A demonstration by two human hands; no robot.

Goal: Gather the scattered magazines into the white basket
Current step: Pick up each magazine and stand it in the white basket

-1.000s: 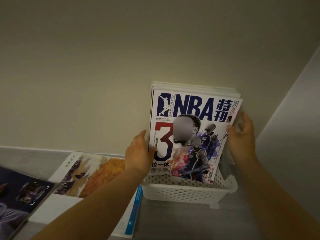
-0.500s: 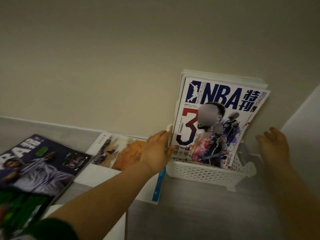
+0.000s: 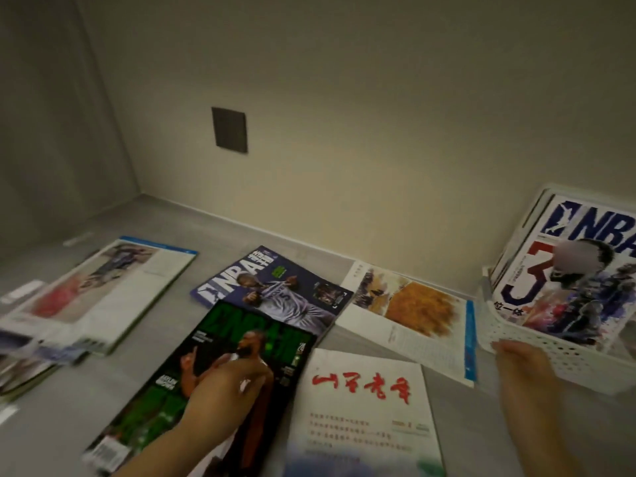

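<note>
We were between pickups, as we judged it: some magazines already stood upright in the white basket (image 3: 537,356), with the blue-and-white NBA issue (image 3: 571,287) at the front, while several more lay loose on the grey counter (image 3: 457,425).

Our left hand (image 3: 227,387) rested on the green magazine (image 3: 213,359), fingers curled down onto its cover but gripping nothing that we could make out; motion blur kept us from telling how tight the curl was. Our right hand (image 3: 523,370) hung loosely spread and empty just in front of the basket's near wall, whether touching it we could not tell.

The next move, we reckoned, called for working fingertips under the green cover's edge, since it lay flat and partly overlapped the dark blue NBA magazine (image 3: 275,290) beyond our left hand. Between our hands sat a white booklet with red brush characters (image 3: 361,407), and beyond it an open magazine with an orange picture (image 3: 413,308), its far edge near the wall. Further left of our left hand lay a white-covered magazine (image 3: 103,294).

The covers looked glossy and thin, likely slippery and floppy when lifted by one edge. The basket was rigid white plastic, rectangular, its walls pierced with rows of small holes.
</note>
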